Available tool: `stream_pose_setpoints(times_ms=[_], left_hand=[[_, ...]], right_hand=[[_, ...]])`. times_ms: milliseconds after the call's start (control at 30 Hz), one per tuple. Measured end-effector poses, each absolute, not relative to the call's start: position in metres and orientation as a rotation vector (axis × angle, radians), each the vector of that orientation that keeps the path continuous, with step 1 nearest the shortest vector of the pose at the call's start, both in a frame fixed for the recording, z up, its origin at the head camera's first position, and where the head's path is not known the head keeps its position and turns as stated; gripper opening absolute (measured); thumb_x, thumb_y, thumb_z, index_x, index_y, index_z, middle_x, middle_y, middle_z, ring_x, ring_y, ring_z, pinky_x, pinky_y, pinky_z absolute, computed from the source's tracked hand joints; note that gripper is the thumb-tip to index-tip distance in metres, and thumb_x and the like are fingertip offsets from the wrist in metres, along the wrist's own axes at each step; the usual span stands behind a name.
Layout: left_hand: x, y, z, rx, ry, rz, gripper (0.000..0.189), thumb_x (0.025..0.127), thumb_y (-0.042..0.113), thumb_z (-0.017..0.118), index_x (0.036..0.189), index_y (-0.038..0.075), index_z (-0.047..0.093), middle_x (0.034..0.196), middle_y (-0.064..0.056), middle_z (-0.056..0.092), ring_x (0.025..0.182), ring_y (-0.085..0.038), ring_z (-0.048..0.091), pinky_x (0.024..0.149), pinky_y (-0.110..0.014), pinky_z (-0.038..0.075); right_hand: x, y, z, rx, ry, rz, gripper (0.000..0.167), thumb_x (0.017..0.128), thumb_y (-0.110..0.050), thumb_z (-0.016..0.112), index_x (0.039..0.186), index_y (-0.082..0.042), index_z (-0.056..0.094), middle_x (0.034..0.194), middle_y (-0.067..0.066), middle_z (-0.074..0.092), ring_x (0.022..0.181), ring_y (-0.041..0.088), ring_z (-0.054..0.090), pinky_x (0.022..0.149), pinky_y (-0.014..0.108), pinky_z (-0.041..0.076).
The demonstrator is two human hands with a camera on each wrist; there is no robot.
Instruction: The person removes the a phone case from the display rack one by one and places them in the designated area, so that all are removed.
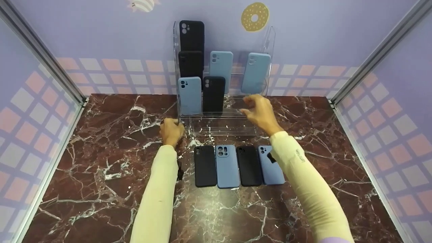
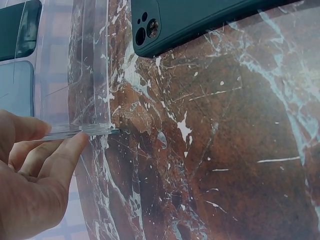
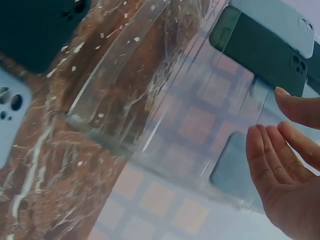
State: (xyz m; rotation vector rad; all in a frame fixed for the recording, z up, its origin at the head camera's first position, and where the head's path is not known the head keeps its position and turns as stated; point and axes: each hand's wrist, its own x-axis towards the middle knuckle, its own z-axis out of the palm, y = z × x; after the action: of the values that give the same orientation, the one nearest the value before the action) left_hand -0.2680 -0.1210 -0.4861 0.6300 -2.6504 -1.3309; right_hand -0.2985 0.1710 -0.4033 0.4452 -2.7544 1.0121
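Note:
A clear stepped display stand (image 1: 233, 114) holds black and light blue phone cases against the back wall. My left hand (image 1: 172, 130) pinches the stand's left side panel; in the left wrist view thumb and fingers (image 2: 67, 155) lie on either side of its clear edge. In front of the stand's right part, my right hand (image 1: 260, 111) is raised, thumb and fingers apart with nothing between them. Just above it leans a light blue case (image 1: 255, 72) on the middle tier. A black case (image 1: 214, 94) and a light blue case (image 1: 190, 96) fill the front tier's left side.
Several cases lie in a row on the marbled table before the stand, among them a black one (image 1: 205, 167) and a blue one (image 1: 227, 167). My right forearm overlaps the rightmost blue case (image 1: 272, 172). Patterned panels (image 1: 388, 101) enclose the table.

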Motion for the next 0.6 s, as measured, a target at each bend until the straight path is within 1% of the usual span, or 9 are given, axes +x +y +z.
stream_pose_setpoints(times_ms=[167, 267, 400, 500, 600], left_hand=[[-0.267, -0.122, -0.487, 0.636, -2.645, -1.341, 0.024, 0.091, 0.010, 0.060, 0.105, 0.005, 0.079, 0.114, -0.017, 0.073, 0.110, -0.043, 0.066, 0.098, -0.054, 0.048], [-0.267, -0.123, -0.487, 0.647, -2.643, -1.348, 0.025, 0.091, 0.010, 0.060, 0.107, 0.006, 0.079, 0.115, -0.017, 0.073, 0.111, -0.043, 0.066, 0.098, -0.053, 0.048], [-0.267, -0.123, -0.487, 0.655, -2.645, -1.346, 0.026, 0.091, 0.011, 0.060, 0.109, 0.006, 0.078, 0.118, -0.017, 0.072, 0.112, -0.043, 0.065, 0.099, -0.053, 0.047], [-0.267, -0.122, -0.486, 0.643, -2.646, -1.334, 0.025, 0.090, 0.010, 0.059, 0.106, 0.006, 0.079, 0.114, -0.016, 0.073, 0.110, -0.042, 0.066, 0.098, -0.053, 0.048], [-0.268, -0.121, -0.486, 0.621, -2.647, -1.315, 0.025, 0.089, 0.009, 0.059, 0.102, 0.005, 0.080, 0.111, -0.016, 0.074, 0.108, -0.041, 0.067, 0.098, -0.053, 0.048]], right_hand=[[-0.308, 0.147, -0.401, 0.555, -2.718, 0.942, 0.052, 0.084, -0.008, 0.081, 0.131, 0.005, 0.062, 0.127, 0.021, 0.064, 0.118, 0.036, 0.060, 0.107, 0.043, 0.043], [-0.313, 0.134, -0.402, 0.601, -2.713, 0.956, 0.060, 0.084, -0.008, 0.081, 0.137, 0.005, 0.056, 0.136, 0.021, 0.059, 0.128, 0.035, 0.055, 0.113, 0.041, 0.038], [-0.318, 0.120, -0.402, 0.658, -2.719, 0.954, 0.070, 0.085, -0.011, 0.081, 0.144, 0.005, 0.048, 0.149, 0.020, 0.049, 0.138, 0.034, 0.046, 0.118, 0.037, 0.030], [-0.321, 0.113, -0.402, 0.696, -2.715, 0.937, 0.077, 0.086, -0.013, 0.081, 0.149, 0.005, 0.042, 0.156, 0.018, 0.040, 0.144, 0.032, 0.038, 0.120, 0.034, 0.025], [-0.323, 0.108, -0.401, 0.717, -2.720, 0.913, 0.083, 0.086, -0.014, 0.081, 0.153, 0.003, 0.035, 0.162, 0.016, 0.031, 0.150, 0.029, 0.028, 0.122, 0.030, 0.017]])
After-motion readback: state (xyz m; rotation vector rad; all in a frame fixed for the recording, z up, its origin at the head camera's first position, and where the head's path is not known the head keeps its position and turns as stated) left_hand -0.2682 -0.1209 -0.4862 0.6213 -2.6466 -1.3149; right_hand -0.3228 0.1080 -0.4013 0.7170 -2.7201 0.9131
